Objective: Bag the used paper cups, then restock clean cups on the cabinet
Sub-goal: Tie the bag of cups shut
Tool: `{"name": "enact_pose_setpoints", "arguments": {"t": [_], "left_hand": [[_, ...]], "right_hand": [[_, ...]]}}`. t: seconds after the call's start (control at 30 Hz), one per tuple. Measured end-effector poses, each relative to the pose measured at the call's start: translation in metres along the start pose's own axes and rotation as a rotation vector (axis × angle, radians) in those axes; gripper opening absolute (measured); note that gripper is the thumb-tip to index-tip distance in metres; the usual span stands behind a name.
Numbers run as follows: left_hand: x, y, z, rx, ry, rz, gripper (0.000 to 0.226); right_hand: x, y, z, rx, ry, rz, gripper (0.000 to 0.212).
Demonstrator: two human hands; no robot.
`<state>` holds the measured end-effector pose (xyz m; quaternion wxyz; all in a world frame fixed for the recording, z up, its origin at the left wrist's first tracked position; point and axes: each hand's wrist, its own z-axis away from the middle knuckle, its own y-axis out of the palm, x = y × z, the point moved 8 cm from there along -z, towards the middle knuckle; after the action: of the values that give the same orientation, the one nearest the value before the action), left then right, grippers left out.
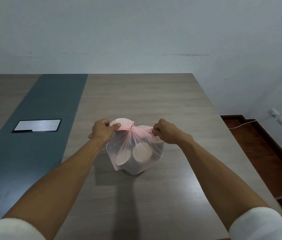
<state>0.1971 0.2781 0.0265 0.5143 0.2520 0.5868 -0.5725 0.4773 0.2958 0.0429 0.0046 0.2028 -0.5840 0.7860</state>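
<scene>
Stood on the table (154, 94): a thin pink bag (135, 151), near the middle of the pale wood part, its top drawn into a twisted neck between the two hands. Seen through the film: white cups (141, 154), at least two round shapes, lying tilted inside; how many in all, hard to tell.

Left hand (103, 131): curled tight round one handle of the bag, thumb pressed over the pink film, pulled out to the left of the neck. Right hand (166, 133): fingers curled and pinching the other handle, drawn out to the right. Both handles stretched taut, level with each other, crossing at the neck above the bag's body. Whether knotted or only twisted, not clear.

Both forearms bare, white sleeves (265, 222) pushed up at the lower corners.

Ran down the table's left part: a dark grey strip (38, 118), with a silver plate (37, 125) set flush in it, well apart from the bag. Beyond the table, a plain pale wall (136, 32). At the right, below the table edge: red-brown floor (258, 153), a thin white cable (240, 125) and white plugs (278, 117) low on the wall.
</scene>
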Motion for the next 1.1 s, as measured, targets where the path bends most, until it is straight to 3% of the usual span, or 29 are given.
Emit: {"name": "enact_pose_setpoints", "arguments": {"t": [0.1, 0.27, 0.33, 0.5, 0.6, 0.67, 0.8, 0.97, 1.1], "left_hand": [[-0.02, -0.004, 0.017, -0.04, 0.075, -0.09, 0.044], [-0.045, 0.01, 0.03, 0.05, 0.227, 0.1, 0.027], [-0.049, 0.022, 0.036, 0.096, 0.192, 0.239, 0.028], [-0.043, 0.047, 0.046, 0.259, 0.141, 0.335, 0.034], [-0.034, 0.06, 0.049, 0.343, 0.067, 0.454, 0.026], [-0.031, 0.063, 0.05, 0.322, 0.013, 0.52, 0.018], [-0.033, 0.074, 0.054, 0.338, -0.036, 0.564, 0.017], [-0.041, 0.082, 0.056, 0.314, 0.016, 0.506, 0.009], [-0.044, 0.089, 0.056, 0.303, 0.065, 0.508, 0.014]], "right_hand": [[0.0, 0.001, -0.003, -0.018, 0.058, -0.223, 0.026], [0.01, 0.004, -0.002, -0.067, 0.168, -1.352, 0.03], [0.025, 0.01, -0.006, -0.027, 0.163, -1.624, 0.03], [0.034, 0.022, -0.005, -0.046, 0.15, -1.564, 0.008], [0.03, 0.031, -0.006, -0.115, 0.152, -1.542, 0.036], [0.025, 0.034, -0.006, -0.2, 0.152, -1.567, 0.034], [0.023, 0.041, 0.0, -0.226, 0.231, -1.595, 0.007], [0.018, 0.048, 0.0, -0.25, 0.305, -1.691, 0.002], [0.017, 0.052, -0.002, -0.249, 0.354, -1.746, 0.013]]}}
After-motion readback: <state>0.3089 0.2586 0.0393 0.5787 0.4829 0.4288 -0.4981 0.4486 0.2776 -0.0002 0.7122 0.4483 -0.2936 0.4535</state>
